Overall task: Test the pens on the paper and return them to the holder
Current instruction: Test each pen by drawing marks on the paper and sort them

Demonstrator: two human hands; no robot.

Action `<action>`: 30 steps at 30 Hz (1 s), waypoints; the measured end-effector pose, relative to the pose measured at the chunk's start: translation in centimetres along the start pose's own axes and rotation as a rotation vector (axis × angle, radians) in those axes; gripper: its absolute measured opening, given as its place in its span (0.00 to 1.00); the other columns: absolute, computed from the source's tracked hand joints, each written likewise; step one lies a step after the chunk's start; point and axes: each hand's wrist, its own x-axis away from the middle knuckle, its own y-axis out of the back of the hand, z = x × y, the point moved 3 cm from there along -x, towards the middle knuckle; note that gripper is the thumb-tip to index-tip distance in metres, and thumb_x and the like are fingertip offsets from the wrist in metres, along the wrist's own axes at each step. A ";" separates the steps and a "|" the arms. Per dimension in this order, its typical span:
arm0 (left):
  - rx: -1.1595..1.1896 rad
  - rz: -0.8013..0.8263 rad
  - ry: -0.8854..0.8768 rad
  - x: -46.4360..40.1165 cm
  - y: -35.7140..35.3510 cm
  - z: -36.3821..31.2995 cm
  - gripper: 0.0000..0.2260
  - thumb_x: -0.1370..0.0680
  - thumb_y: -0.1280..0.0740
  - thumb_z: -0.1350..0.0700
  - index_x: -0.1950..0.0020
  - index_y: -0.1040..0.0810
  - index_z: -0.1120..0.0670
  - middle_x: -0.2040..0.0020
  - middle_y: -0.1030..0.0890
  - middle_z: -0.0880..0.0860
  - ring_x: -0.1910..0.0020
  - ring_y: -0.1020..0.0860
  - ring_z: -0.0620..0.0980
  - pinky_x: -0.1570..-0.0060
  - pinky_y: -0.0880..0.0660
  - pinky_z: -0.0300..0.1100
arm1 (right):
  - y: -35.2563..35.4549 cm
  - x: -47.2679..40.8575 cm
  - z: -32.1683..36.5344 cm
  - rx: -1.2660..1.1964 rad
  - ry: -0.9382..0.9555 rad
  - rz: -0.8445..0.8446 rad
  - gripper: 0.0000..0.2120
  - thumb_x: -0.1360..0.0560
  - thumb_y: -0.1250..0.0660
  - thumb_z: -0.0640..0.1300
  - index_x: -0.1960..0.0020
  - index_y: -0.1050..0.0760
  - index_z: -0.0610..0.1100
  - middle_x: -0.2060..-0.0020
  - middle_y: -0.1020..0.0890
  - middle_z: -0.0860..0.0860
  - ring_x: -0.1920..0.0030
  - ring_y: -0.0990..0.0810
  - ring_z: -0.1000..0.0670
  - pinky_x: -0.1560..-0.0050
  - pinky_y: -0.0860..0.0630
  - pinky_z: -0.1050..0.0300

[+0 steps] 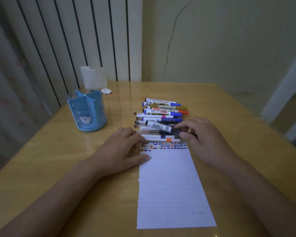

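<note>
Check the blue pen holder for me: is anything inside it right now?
The blue pen holder shows only its dividers at the open top; no pens stick out. The compartment bottoms are hidden by the walls, so short items can't be ruled out.

Wooden tabletop (229,106), glossy, pale yellow-brown, seen from above and in front. Behind it, a cream wall (229,40) crossed by a thin dark crack (171,40) that runs down from the upper edge. To the left of the wall, a white panel (75,31) with dark vertical slits. At far left, a pale curtain (7,82) with faint pink marks. At right, a white door frame (287,82) with floor visible beyond. Light dim and even, with soft reflections on the tabletop's far part.
</note>
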 end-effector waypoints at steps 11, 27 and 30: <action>0.014 0.044 0.001 0.1 0.4 -0.2 0.26 0.29 0.40 0.26 0.35 0.28 0.37 0.47 0.32 0.38 0.47 0.34 0.39 0.46 0.30 0.39 | -1.3 0.4 1.5 -0.863 -0.430 0.098 0.08 0.18 0.35 0.41 0.40 0.22 0.44 0.48 0.14 0.47 0.50 0.14 0.49 0.53 0.19 0.61; 0.220 -0.199 -0.122 0.6 2.0 -4.4 0.18 0.22 0.40 0.37 0.42 0.23 0.46 0.51 0.22 0.41 0.54 0.26 0.41 0.56 0.25 0.45 | -2.3 1.2 4.3 -0.980 -0.401 0.246 0.10 0.24 0.27 0.39 0.43 0.21 0.43 0.56 0.14 0.49 0.57 0.16 0.49 0.54 0.20 0.57; 0.230 -0.218 -0.133 0.6 1.9 -4.9 0.10 0.21 0.35 0.44 0.44 0.24 0.48 0.55 0.23 0.41 0.58 0.26 0.40 0.58 0.26 0.43 | -2.3 1.2 4.8 -0.968 -0.358 0.261 0.10 0.28 0.27 0.45 0.51 0.23 0.42 0.62 0.17 0.47 0.61 0.19 0.49 0.59 0.22 0.58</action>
